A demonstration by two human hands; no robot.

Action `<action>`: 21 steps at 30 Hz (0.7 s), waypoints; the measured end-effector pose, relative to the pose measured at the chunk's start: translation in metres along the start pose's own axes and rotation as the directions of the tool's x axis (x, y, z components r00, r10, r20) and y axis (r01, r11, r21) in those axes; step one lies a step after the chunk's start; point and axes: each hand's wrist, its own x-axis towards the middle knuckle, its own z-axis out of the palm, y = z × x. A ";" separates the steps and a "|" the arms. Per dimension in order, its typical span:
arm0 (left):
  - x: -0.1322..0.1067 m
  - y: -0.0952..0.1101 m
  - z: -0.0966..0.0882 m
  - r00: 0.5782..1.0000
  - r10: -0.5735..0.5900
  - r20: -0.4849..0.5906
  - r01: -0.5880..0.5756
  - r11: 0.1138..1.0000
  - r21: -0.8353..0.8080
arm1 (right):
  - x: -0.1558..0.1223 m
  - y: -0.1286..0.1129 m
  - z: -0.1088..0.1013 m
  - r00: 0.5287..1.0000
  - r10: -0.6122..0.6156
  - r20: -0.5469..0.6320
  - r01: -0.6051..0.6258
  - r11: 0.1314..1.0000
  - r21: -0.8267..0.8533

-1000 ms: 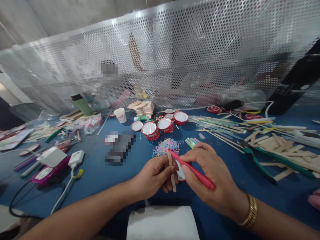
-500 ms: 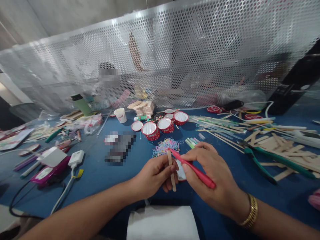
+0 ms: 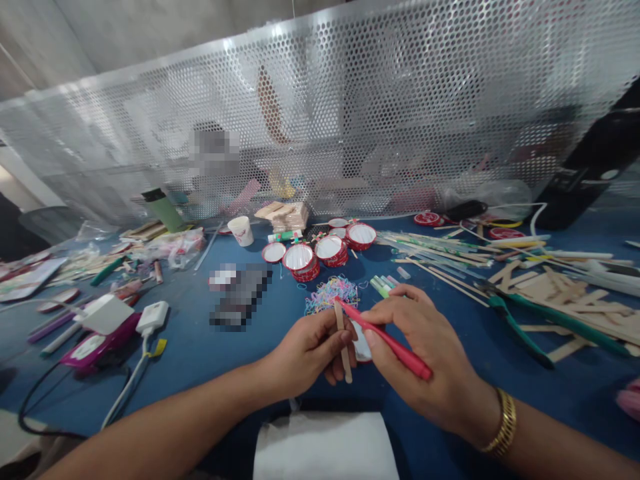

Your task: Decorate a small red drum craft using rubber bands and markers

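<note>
Between the thumb and fingers of my left hand (image 3: 313, 350) is a wooden craft stick (image 3: 345, 357), held nearly upright. My right hand (image 3: 425, 353) grips a red marker pen (image 3: 400, 347), its tip at the upper end of the stick. Just behind my hands lies a pile of small colourful rubber bands (image 3: 333, 293). A red-rimmed lid with a pale inside (image 3: 362, 343) is partly hidden between the hands. Several red round containers with whitish tops (image 3: 300, 260) are grouped beyond the rubber bands.
Green-handled pliers (image 3: 520, 333) lie right, beside loose craft sticks (image 3: 565, 300). Thin clear sticks (image 3: 440, 250) spread behind them. A paper cup (image 3: 241, 231) and stacked craft sticks (image 3: 285, 217) stand before the perforated metal screen (image 3: 400, 120). Left are a white charger (image 3: 153, 317) and cables. A white roll (image 3: 325, 447) is nearest.
Almost nothing differs. The red marker's rear end has shifted very slightly, with its tip still at the top of the craft stick.
</note>
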 end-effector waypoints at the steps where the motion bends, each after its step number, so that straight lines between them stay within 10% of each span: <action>1: 0.000 0.000 0.000 1.000 -0.002 -0.001 0.002 1.000 0.004 | 0.000 0.000 0.000 1.000 0.000 -0.005 0.000 1.000 -0.002; 21: 0.000 0.001 0.000 1.000 -0.010 0.011 0.010 1.000 0.022 | 0.002 -0.001 -0.002 1.000 -0.001 -0.021 0.001 1.000 -0.012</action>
